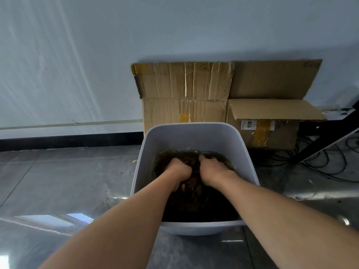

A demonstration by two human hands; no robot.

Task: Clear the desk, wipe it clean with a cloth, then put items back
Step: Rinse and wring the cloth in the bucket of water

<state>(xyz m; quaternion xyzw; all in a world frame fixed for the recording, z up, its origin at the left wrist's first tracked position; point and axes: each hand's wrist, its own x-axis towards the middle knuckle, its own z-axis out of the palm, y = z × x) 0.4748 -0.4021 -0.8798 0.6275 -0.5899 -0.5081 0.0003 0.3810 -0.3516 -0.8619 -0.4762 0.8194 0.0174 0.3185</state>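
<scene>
A white plastic tub point(194, 133) stands on the grey floor, holding dark water. A dark cloth point(192, 191) lies soaked inside it, hard to tell apart from the water. Both my hands are down in the tub. My left hand point(179, 169) grips a bunch of the cloth with curled fingers. My right hand point(212, 166) grips the cloth just beside it, thumb toward the far side. The two hands are close together near the tub's middle, partly under the water.
Flattened and open cardboard boxes point(223, 98) lean against the white wall behind the tub. Black cables point(330, 162) and a dark desk leg point(330, 136) lie to the right. Glossy grey floor point(68, 181) spreads to the left.
</scene>
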